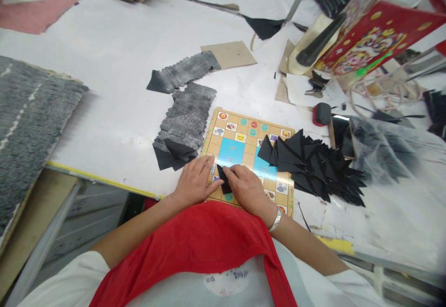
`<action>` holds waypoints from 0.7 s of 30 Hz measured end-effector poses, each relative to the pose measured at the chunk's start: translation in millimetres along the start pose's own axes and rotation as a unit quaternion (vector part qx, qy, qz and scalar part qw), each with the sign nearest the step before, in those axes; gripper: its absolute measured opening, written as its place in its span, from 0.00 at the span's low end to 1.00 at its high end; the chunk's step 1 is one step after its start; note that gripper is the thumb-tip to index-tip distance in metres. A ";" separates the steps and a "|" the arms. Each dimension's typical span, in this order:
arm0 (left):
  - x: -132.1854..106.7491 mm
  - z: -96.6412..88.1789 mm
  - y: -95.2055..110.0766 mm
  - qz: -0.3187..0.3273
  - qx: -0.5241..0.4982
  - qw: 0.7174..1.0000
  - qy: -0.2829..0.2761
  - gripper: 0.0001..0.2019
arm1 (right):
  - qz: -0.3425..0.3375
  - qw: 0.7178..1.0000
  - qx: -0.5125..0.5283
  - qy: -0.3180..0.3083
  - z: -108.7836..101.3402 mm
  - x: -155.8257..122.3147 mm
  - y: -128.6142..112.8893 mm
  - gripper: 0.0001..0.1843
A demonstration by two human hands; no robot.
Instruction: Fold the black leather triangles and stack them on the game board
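Note:
My right hand (245, 184) has its fingers closed on a small black piece of sheet material (225, 184), low over the printed game board (249, 146). Beside it, my left hand (198, 179) lies at the board's left edge, fingers stretched out and thumb reaching toward the black piece. Whether that thumb touches the piece I cannot tell. A heap of black triangular pieces (313, 163) covers the board's right side and spreads onto the table. Left of the board runs an overlapping row of grey-black pieces (188, 116), with loose black ones at its near end.
Another overlapping row (188, 71) reaches a tan card (235, 55). Grey layered material (35, 107) lies at far left. A red printed box (383, 28), a pale container with a dark handle (313, 47) and a small black case (321, 114) stand at right. Clear plastic (383, 153) lies there too.

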State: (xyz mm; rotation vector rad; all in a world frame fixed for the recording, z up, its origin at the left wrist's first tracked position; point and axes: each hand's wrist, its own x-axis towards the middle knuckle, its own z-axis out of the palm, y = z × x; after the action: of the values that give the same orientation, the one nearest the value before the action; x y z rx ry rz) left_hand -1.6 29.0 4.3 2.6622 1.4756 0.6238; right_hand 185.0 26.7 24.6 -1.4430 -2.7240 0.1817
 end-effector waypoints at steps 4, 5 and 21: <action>-4.3 10.5 6.6 0.073 -0.024 0.997 0.027 0.22 | 0.012 1.000 0.002 0.014 2.4 0.8 0.4 0.15; -5.1 12.8 8.3 0.075 -0.020 0.997 0.024 0.22 | 0.008 1.000 0.009 0.026 3.9 -1.5 2.4 0.15; -3.9 11.6 16.5 0.096 0.053 0.993 -0.029 0.27 | -0.006 0.992 0.033 0.119 15.8 -50.8 18.6 0.16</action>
State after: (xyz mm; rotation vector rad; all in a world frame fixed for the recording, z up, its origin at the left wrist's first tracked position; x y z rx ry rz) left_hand 14.0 18.6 -4.0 2.9021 1.2829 0.4848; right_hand 227.2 -6.2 7.0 -1.3371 -2.5106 0.0898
